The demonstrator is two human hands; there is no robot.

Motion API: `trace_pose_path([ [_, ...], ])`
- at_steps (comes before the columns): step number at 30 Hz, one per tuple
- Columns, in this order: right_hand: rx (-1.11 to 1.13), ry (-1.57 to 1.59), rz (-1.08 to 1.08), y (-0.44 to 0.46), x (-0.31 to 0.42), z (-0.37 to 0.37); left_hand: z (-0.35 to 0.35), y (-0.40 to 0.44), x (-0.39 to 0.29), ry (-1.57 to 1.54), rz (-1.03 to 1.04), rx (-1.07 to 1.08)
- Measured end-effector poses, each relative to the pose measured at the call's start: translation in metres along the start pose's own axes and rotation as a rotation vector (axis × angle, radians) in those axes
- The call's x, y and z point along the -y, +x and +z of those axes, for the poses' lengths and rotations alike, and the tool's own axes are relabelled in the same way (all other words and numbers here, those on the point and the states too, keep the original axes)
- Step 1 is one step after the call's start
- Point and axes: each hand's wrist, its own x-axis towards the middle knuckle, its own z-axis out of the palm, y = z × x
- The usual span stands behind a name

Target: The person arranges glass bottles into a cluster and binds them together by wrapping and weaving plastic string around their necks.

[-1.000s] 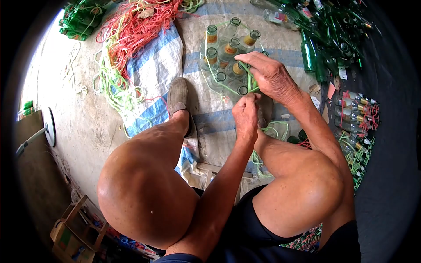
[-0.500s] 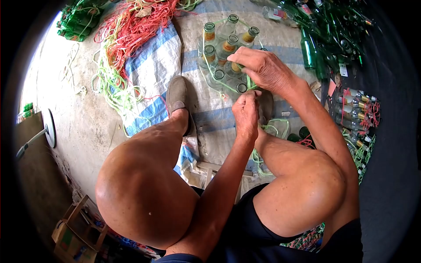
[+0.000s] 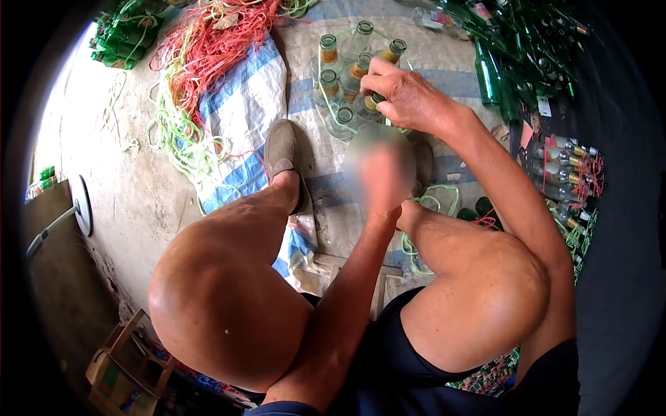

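Note:
A cluster of several clear glass bottles (image 3: 327,89) stands upright on the blue and white sheet, with pale green twine (image 3: 409,64) around it. Over the cluster's right side is my right hand (image 3: 409,97), its fingers curled close to a bottle neck; what they hold is hidden. My left hand (image 3: 380,173) is at the near side of the bottles, below my right hand. A blur covers it, so its fingers and anything in them cannot be made out.
Red twine (image 3: 215,48) and light green twine (image 3: 177,135) lie heaped at upper left. Loose green bottles (image 3: 487,73) fill the upper right. Bundled clear bottles (image 3: 560,170) lie at the right. My shoe (image 3: 280,147) rests left of the cluster.
My right hand has moved left and slightly up over the bottles. My left hand has shifted slightly left and down and is now blurred. The bottles appear slightly farther left.

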Motion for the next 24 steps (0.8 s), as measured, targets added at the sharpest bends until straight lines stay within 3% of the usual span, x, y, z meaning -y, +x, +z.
trace_pose_path([
  [13,-0.074,0.12,-0.027,-0.025,-0.008,0.004,-0.013,-0.017,-0.003,0.164,0.117,-0.098],
  [16,-0.029,0.169,0.074,-0.043,0.01,-0.005,-0.017,-0.019,-0.005,0.253,0.114,-0.099],
  [21,0.0,0.174,0.031,-0.052,0.003,-0.003,-0.022,-0.02,-0.014,0.495,0.352,-0.114],
  [24,0.009,0.174,-0.002,-0.05,-0.003,-0.003,-0.022,-0.021,-0.049,0.466,0.279,-0.077],
])
